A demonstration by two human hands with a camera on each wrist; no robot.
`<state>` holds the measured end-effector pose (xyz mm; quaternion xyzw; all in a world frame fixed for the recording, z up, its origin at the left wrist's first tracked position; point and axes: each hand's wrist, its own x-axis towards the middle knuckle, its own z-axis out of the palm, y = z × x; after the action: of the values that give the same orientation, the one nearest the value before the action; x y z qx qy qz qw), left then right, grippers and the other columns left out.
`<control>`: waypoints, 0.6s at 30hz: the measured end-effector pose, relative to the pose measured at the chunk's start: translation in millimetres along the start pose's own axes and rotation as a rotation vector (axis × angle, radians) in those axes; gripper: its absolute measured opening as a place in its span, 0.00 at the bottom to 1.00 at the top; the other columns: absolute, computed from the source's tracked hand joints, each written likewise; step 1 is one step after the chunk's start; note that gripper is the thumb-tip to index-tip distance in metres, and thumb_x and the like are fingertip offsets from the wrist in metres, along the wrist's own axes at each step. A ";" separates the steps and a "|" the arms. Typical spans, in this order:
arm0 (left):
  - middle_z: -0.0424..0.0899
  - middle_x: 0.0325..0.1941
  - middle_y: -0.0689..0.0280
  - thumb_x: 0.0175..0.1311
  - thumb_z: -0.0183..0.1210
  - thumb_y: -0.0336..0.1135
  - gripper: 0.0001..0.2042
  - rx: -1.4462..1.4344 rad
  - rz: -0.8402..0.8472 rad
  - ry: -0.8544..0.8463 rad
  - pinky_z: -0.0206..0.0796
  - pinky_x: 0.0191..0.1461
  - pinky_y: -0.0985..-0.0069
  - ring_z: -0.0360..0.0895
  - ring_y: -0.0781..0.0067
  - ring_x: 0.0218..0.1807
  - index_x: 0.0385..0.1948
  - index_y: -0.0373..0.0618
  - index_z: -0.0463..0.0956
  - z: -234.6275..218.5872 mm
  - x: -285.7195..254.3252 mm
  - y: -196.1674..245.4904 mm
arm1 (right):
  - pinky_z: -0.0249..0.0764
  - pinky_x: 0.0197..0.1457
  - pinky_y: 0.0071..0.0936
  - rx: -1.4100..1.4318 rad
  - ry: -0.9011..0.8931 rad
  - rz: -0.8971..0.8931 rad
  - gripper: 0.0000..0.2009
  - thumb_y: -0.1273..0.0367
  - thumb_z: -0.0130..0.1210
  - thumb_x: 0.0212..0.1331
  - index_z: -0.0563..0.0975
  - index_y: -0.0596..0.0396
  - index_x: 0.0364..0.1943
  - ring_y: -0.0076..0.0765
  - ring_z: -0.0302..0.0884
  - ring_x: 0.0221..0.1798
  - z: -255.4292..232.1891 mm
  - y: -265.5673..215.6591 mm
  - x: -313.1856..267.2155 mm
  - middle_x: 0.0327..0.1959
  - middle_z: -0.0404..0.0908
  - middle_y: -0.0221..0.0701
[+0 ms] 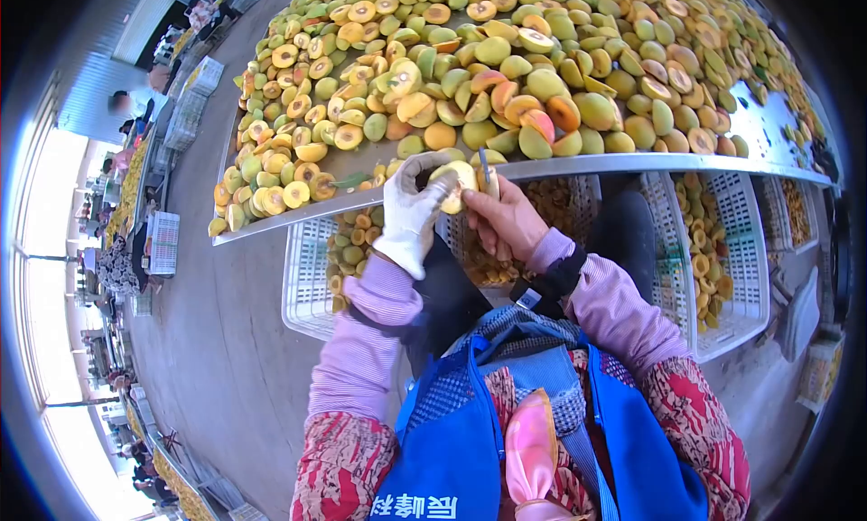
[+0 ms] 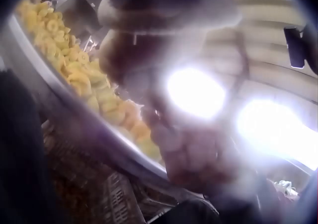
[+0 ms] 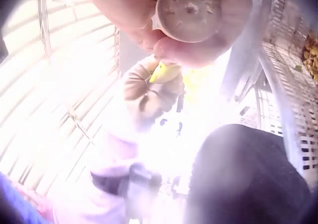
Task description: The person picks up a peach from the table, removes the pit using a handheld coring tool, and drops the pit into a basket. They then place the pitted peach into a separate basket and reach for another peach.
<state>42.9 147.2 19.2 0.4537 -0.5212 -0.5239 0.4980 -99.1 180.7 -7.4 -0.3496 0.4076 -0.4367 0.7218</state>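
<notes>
While the two hands meet at the near rim of a metal table (image 1: 587, 167), a broad heap of fruit (image 1: 506, 69), whole and halved, green to orange, lies beyond the fingers. Far left of the fingers: a row of tables and crates, with people seated along it. Below and left of the fingers: one white plastic crate (image 1: 305, 277), slatted, holding fruit halves. Left hand (image 1: 411, 209): one, in a pale glove, fingers curled, grasping a cut fruit (image 1: 459, 185) with its pale yellow face showing. Between the hands: one thin, dark blade (image 1: 485, 166), standing roughly upright just beside the cut fruit. Right hand (image 1: 513, 221): one, bare, fingers bent round a tool with a round, marked end (image 3: 190, 10), seen from my side in the right wrist view; whether it joins the blade, I cannot tell. Right of the fingers, under the table: another white crate (image 1: 736, 277), also holding fruit.
</notes>
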 end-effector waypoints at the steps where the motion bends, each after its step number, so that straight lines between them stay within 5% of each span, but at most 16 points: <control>1: 0.77 0.37 0.64 0.62 0.52 0.39 0.13 0.023 0.076 -0.029 0.66 0.44 0.80 0.73 0.77 0.38 0.42 0.39 0.71 -1.3 -8.2 -13.0 | 0.55 0.09 0.17 0.077 0.004 -0.006 0.10 0.63 0.49 0.59 0.65 0.52 0.39 0.18 0.60 0.10 1.2 0.4 -3.0 0.17 0.67 0.24; 4: 0.75 0.40 0.60 0.65 0.35 0.57 0.26 -0.353 -0.066 0.208 0.68 0.45 0.76 0.73 0.69 0.40 0.47 0.42 0.66 33.0 -37.1 -34.0 | 0.57 0.11 0.18 0.281 -0.043 0.102 0.10 0.64 0.50 0.59 0.65 0.52 0.39 0.19 0.60 0.10 8.7 4.3 -15.1 0.17 0.67 0.24; 7: 0.75 0.41 0.58 0.65 0.34 0.56 0.25 -0.692 -0.170 0.228 0.69 0.45 0.72 0.74 0.64 0.42 0.45 0.43 0.67 38.8 -41.6 -34.9 | 0.58 0.11 0.18 0.033 -0.023 0.120 0.11 0.63 0.49 0.59 0.65 0.52 0.39 0.17 0.59 0.10 -2.6 9.3 -20.6 0.16 0.65 0.22; 8: 0.77 0.39 0.56 0.66 0.33 0.55 0.25 -0.698 -0.147 0.282 0.70 0.44 0.69 0.75 0.59 0.40 0.42 0.41 0.68 38.5 -39.4 -44.3 | 0.66 0.17 0.29 -0.162 -0.006 0.078 0.12 0.63 0.49 0.59 0.64 0.56 0.40 0.31 0.69 0.14 -7.1 10.9 -23.7 0.18 0.70 0.31; 9: 0.77 0.39 0.56 0.66 0.33 0.55 0.25 -0.700 -0.145 0.285 0.70 0.44 0.69 0.75 0.59 0.40 0.42 0.41 0.68 37.6 -38.3 -43.8 | 0.66 0.17 0.29 -0.165 -0.009 0.080 0.12 0.63 0.49 0.59 0.64 0.56 0.40 0.31 0.69 0.14 -9.8 19.1 -24.3 0.18 0.70 0.31; 11: 0.78 0.35 0.57 0.65 0.33 0.55 0.27 -0.527 -0.110 0.287 0.71 0.43 0.67 0.76 0.58 0.37 0.38 0.38 0.70 34.8 -38.7 -42.6 | 0.70 0.28 0.40 -0.786 0.183 -0.624 0.15 0.63 0.49 0.58 0.63 0.60 0.41 0.53 0.74 0.25 -11.7 42.6 -25.7 0.23 0.75 0.45; 12: 0.78 0.35 0.57 0.65 0.33 0.55 0.27 -0.527 -0.113 0.292 0.71 0.43 0.67 0.76 0.58 0.37 0.38 0.38 0.70 34.3 -39.9 -40.7 | 0.68 0.38 0.45 -0.817 0.111 -0.496 0.18 0.63 0.48 0.58 0.61 0.64 0.43 0.63 0.71 0.36 -7.1 33.6 -36.4 0.28 0.74 0.55; 18: 0.78 0.31 0.56 0.65 0.31 0.57 0.29 -0.620 -0.156 0.274 0.72 0.43 0.68 0.77 0.61 0.35 0.32 0.38 0.73 32.3 -38.3 -47.1 | 0.68 0.34 0.46 -1.042 0.076 -0.380 0.19 0.62 0.47 0.58 0.59 0.64 0.42 0.60 0.73 0.33 0.7 25.0 -37.1 0.26 0.74 0.54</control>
<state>12.0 186.5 -28.0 0.3854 -0.2296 -0.6279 0.6360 -100.6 224.2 -18.1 -0.7117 0.5253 -0.3122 0.3466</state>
